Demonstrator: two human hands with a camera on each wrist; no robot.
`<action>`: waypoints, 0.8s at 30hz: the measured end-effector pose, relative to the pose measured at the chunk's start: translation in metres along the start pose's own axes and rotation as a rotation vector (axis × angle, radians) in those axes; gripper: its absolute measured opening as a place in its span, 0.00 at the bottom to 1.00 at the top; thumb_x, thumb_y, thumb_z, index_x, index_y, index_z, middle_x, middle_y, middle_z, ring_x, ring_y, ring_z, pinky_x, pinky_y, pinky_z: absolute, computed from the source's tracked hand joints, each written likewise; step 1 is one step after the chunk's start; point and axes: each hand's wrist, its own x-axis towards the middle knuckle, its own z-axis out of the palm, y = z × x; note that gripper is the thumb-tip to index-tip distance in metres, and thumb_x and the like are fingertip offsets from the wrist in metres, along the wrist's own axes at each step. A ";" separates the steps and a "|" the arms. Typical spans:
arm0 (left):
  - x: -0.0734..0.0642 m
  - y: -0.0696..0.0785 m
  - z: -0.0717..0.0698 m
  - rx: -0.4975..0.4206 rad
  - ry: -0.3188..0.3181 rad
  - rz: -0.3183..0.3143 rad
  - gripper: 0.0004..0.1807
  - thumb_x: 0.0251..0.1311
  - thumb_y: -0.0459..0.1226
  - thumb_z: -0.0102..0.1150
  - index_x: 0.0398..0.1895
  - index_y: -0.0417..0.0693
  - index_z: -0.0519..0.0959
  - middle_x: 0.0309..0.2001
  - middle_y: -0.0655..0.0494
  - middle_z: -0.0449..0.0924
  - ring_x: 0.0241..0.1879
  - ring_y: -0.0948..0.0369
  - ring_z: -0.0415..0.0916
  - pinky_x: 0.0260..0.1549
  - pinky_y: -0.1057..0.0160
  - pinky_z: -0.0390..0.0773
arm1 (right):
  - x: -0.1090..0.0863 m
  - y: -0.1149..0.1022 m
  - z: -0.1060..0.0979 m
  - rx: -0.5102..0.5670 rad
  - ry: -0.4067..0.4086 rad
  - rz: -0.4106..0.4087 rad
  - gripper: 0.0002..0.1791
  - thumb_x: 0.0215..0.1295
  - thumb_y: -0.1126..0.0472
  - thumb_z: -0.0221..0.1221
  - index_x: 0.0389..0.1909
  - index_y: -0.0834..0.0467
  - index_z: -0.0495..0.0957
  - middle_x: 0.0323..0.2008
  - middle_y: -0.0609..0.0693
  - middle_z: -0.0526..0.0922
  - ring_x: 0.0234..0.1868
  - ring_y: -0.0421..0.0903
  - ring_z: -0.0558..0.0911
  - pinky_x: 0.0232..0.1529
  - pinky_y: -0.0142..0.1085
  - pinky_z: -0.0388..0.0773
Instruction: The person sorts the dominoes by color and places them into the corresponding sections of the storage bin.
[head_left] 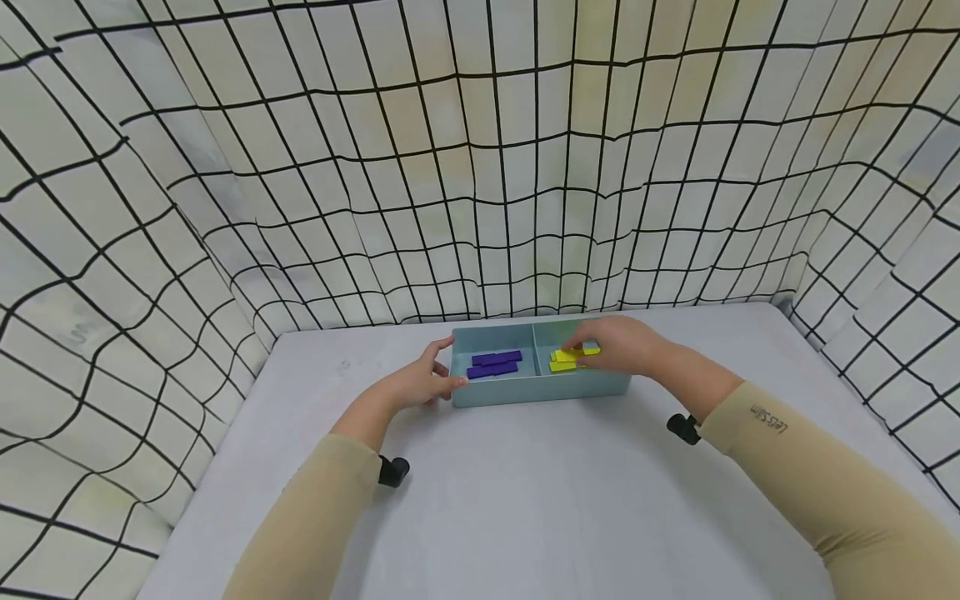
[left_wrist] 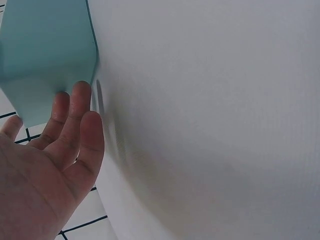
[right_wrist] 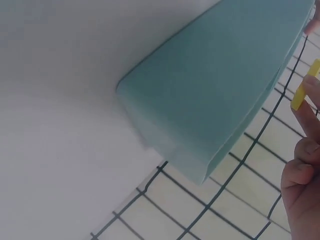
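A pale teal box (head_left: 542, 390) with a divider (head_left: 536, 350) stands towards the back of the table. Several flat purple blocks (head_left: 492, 369) lie in its left compartment, and yellow blocks (head_left: 562, 367) in its right one. My left hand (head_left: 416, 383) is at the box's left end, its loosely extended fingers (left_wrist: 80, 102) touching the end wall. Over the right compartment, my right hand (head_left: 622, 346) pinches a yellow block (right_wrist: 300, 95) between thumb and finger. That hand partly hides the yellow blocks below it in the head view.
A white-covered table (head_left: 510, 500) carries the box. Behind it and on both sides stand white walls with a black grid (head_left: 517, 200), close to the box's back. Black wrist devices (head_left: 393, 472) sit under both sleeves.
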 end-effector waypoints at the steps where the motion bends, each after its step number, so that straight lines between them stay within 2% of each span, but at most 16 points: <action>1: 0.000 0.001 0.000 -0.001 0.002 -0.002 0.50 0.66 0.54 0.60 0.79 0.68 0.36 0.59 0.45 0.70 0.39 0.53 0.77 0.44 0.55 0.73 | 0.000 0.002 -0.001 0.000 -0.001 0.010 0.15 0.65 0.57 0.65 0.52 0.46 0.85 0.43 0.38 0.83 0.50 0.47 0.81 0.52 0.45 0.76; 7: 0.000 0.000 0.001 -0.002 -0.001 -0.002 0.50 0.66 0.54 0.60 0.79 0.68 0.35 0.60 0.45 0.69 0.40 0.53 0.77 0.43 0.55 0.73 | 0.004 0.008 -0.002 -0.031 -0.022 0.045 0.15 0.65 0.57 0.65 0.53 0.48 0.84 0.45 0.41 0.84 0.50 0.48 0.81 0.51 0.47 0.76; 15: 0.002 -0.001 0.002 -0.005 0.006 0.016 0.51 0.65 0.54 0.61 0.79 0.70 0.35 0.58 0.46 0.71 0.40 0.53 0.78 0.44 0.55 0.74 | 0.019 0.022 0.017 -0.185 -0.089 0.047 0.13 0.65 0.60 0.65 0.50 0.51 0.85 0.41 0.43 0.84 0.44 0.44 0.81 0.48 0.44 0.77; 24: 0.002 -0.002 0.003 -0.010 0.014 0.015 0.51 0.65 0.54 0.61 0.79 0.70 0.36 0.58 0.47 0.71 0.42 0.57 0.79 0.45 0.55 0.75 | 0.032 0.034 0.031 -0.252 -0.114 0.058 0.11 0.64 0.59 0.66 0.47 0.51 0.86 0.42 0.45 0.85 0.44 0.46 0.82 0.50 0.45 0.75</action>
